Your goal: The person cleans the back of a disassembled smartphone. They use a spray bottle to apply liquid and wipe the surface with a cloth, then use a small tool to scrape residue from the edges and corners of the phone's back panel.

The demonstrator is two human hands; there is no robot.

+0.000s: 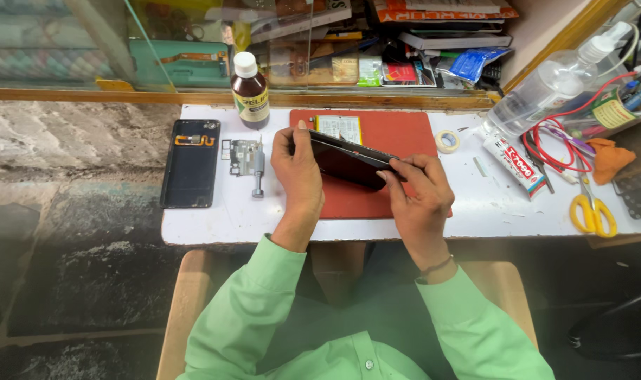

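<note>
Glossy black glass shows between the fingers: the left hand pinches one end of a slim, flat smartphone, thumb above, and the right hand clamps the other end. The phone hangs tilted just above a smooth red rubber mat on the white worktop. A dark back cover, a metal screwdriver and a brown glass bottle lie to the left.

At twelve o'clock a brown bottle wears a yellow label. A white tube with red print lies at two o'clock. A blue foil packet rests on the shelf behind. A dark phone screen sits tilted at centre.
</note>
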